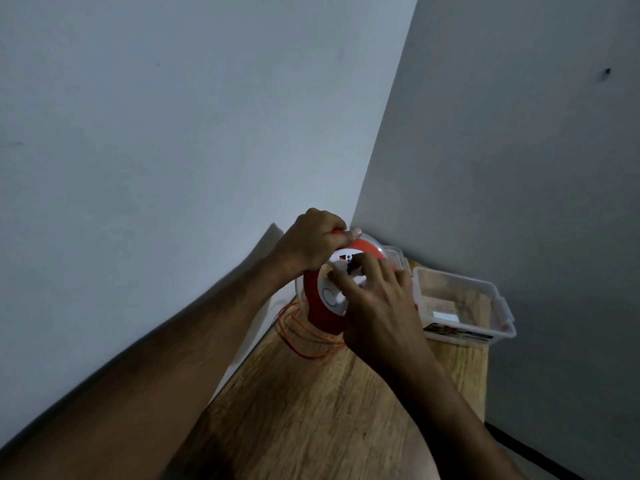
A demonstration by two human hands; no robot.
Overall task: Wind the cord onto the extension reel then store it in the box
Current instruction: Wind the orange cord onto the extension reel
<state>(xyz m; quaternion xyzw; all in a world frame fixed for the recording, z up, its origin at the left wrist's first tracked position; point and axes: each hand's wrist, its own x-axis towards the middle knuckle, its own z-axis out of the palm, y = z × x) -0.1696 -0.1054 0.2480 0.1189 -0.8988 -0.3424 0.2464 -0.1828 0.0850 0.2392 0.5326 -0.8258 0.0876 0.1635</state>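
Observation:
A red extension reel (323,311) with a white socket face (332,294) stands on edge on the wooden table (311,403), near the wall corner. My left hand (310,245) grips the reel's red handle at the top. My right hand (375,303) lies over the white face, fingers curled onto its centre. Thin red cord (306,336) lies in loose loops on the table just in front of the reel. A clear plastic box (464,304) stands open to the right of the reel, with a label card inside.
Two grey walls meet in a corner right behind the reel. A clear lid or second container (394,254) sits behind the reel. The table's right edge runs just past the box. A dark cable (530,452) lies on the floor at the lower right.

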